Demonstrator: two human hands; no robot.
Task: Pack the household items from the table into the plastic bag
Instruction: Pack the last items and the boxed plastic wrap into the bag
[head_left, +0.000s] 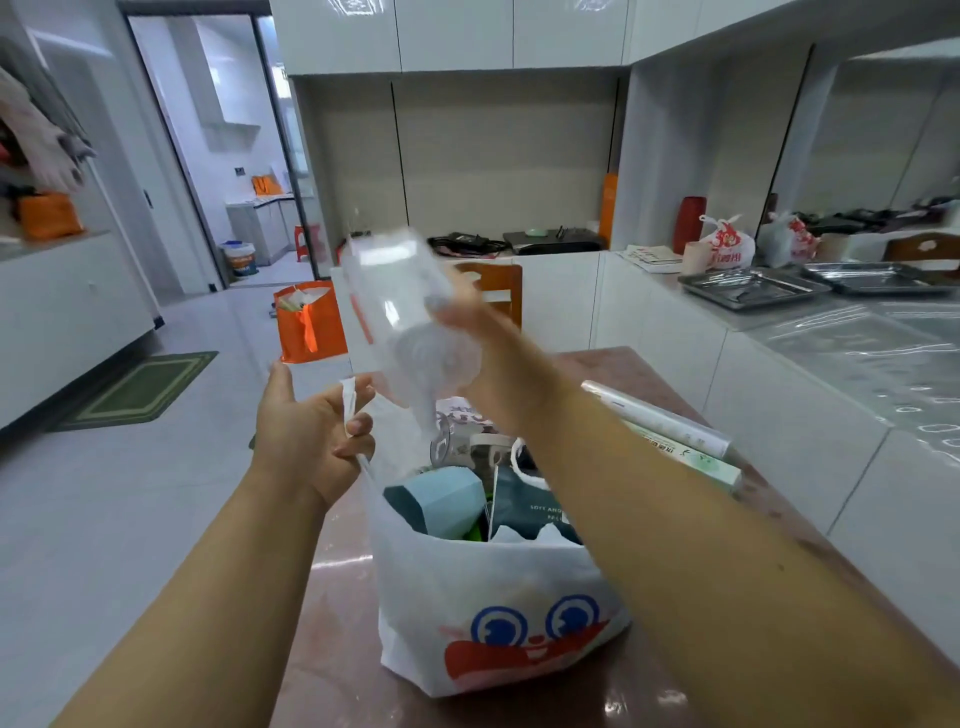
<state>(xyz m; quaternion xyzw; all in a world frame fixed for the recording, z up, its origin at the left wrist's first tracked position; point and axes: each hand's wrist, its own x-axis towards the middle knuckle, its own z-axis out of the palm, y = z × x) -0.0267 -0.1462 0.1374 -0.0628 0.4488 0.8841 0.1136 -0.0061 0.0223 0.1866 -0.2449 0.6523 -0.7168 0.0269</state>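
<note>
The left hand (306, 431) pinches a handle of the white plastic bag (493, 597), lifting it open. The right hand (467, 317), arm outstretched, grips a blurred clear plastic bottle (400, 312) tilted above the bag's mouth. The bag stands, part-filled, on a reddish-brown table (337, 649) in a white kitchen.

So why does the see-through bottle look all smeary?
Head view: the clear bottle in the right hand is motion-blurred, while the left hand on the bag handle looks sharp; the wide lens bends the cabinets, and the table shows glare.
</note>
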